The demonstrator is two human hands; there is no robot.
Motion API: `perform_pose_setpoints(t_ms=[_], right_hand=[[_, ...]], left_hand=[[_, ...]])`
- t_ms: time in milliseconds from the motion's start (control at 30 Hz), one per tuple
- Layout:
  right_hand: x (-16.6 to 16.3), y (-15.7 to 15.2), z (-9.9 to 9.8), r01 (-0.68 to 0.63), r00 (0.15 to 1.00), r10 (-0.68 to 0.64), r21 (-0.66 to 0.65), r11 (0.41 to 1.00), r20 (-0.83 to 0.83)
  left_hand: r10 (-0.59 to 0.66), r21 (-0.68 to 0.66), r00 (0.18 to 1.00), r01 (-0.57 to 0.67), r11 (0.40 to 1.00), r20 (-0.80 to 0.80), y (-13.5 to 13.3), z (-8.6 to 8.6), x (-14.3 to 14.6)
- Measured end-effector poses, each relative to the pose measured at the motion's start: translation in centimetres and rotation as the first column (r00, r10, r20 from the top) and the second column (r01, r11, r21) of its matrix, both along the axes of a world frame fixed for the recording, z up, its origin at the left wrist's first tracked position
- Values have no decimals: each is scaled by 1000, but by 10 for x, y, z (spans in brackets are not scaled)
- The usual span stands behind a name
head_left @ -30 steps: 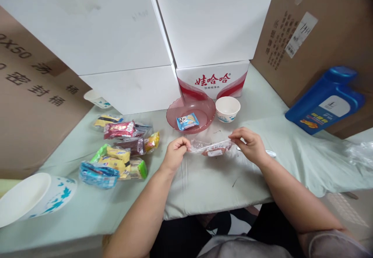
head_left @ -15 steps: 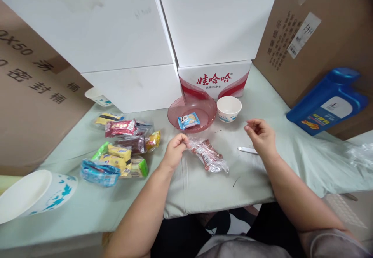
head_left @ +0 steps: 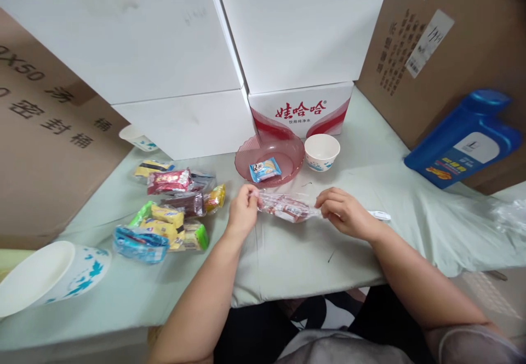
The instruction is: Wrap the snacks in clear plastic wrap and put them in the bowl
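Observation:
A clear plastic packet (head_left: 287, 208) with reddish-brown contents stretches between my two hands, just above the cloth. My left hand (head_left: 243, 210) is closed, pinching its left end. The fingers of my right hand (head_left: 343, 213) grip the twisted right end. Behind the packet is a pink glass bowl (head_left: 293, 161) with a blue-and-white wrapped snack (head_left: 265, 170) in it. A white paper cup (head_left: 322, 152) with a blue leaf print stands to the bowl's right. Partly hidden behind my right hand lies a white box-cutter-like tool (head_left: 380, 216).
Several wrapped snacks (head_left: 164, 221) lie in a pile on the left. A large paper tub (head_left: 78, 271) tilts at the front left. White boxes (head_left: 181, 123) stand at the back, with a brown carton (head_left: 411, 106) and a blue bottle (head_left: 460, 142) on the right.
My right hand has moved left and down and taken hold of the packet's right end. The packet is now pulled out level between both hands. My left hand has kept its hold.

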State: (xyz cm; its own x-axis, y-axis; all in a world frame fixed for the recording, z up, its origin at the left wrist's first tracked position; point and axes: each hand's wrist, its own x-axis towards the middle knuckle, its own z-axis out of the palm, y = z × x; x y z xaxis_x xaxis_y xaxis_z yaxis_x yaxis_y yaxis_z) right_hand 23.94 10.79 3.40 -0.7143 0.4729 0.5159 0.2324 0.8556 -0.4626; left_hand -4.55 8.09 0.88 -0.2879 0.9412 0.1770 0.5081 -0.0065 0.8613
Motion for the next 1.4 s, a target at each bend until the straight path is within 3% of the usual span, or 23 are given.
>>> perform_pose_setpoints(t_ms=[67, 167, 233, 300, 333, 367, 400, 433, 467, 500, 533, 600, 700, 800, 867, 1000, 1100, 1233, 1300, 1400], right_hand=[[8, 6, 2, 67, 997, -66, 30, 997, -41], [13, 8, 1, 177, 975, -170, 34, 984, -146], [15, 8, -3, 228, 936, -228, -31, 973, -267], [15, 8, -8, 254, 855, -303, -169, 952, -422], [15, 8, -10, 250, 800, -343, -247, 936, -492], [15, 7, -10, 238, 747, -379, -312, 920, -547], [15, 6, -9, 222, 716, -398, -353, 909, -574], [14, 5, -7, 203, 723, -390, -364, 909, -570], [13, 3, -4, 178, 771, -349, -346, 921, -533], [12, 0, -1, 142, 841, -281, -313, 939, -462], [10, -4, 2, 86, 909, -188, -275, 958, -371], [5, -11, 7, -68, 987, 29, -252, 965, -157], [-4, -22, 7, -199, 946, 274, -353, 914, 174], [-14, -28, 1, -103, 851, 266, -353, 930, 453], [-18, -30, -1, -13, 810, 189, -305, 952, 555], [-20, -28, -1, 122, 773, 5, -156, 980, 635], [-18, -27, -4, 196, 794, -146, -21, 980, 590], [-17, -25, -13, 269, 822, -215, -27, 963, 527], [-17, -24, -15, 290, 810, -206, -69, 955, 548], [-20, -23, -15, 345, 770, -210, -117, 931, 603]], left_hand=[[22, 94, 996, -31, 995, 88, 2, 1, -1], [-90, 223, 958, 28, 975, 273, 1, 5, -1], [-207, 293, 890, 87, 952, 407, -3, 11, -5], [-421, 339, 784, 284, 897, 455, -8, 22, -12], [-571, 335, 702, 463, 820, 426, -11, 28, -15], [-727, 285, 579, 674, 681, 369, -14, 34, -19], [-849, 186, 422, 850, 492, 317, -16, 39, -22], [-913, 67, 278, 948, 311, 297, -18, 43, -23], [-932, -33, 196, 980, 195, 307, -19, 46, -23], [-931, -101, 176, 983, 151, 319, -20, 48, -22], [-923, -131, 213, 975, 180, 320, -20, 47, -20], [-905, -108, 336, 942, 318, 263, -20, 43, -13], [-869, -84, 494, 866, 494, -16, -18, 32, -1], [-698, -181, 611, 690, 701, -375, -16, 19, 9], [-585, -206, 638, 569, 796, -500, -16, 10, 15], [-485, -89, 694, 524, 847, -531, -13, 0, 20], [-428, 70, 768, 518, 853, -476, -10, 0, 14], [-377, 220, 850, 473, 853, -367, -9, 8, 5], [-386, 227, 829, 499, 836, -405, -11, 10, 8], [-401, 125, 738, 543, 830, -543, -15, 8, 22]])
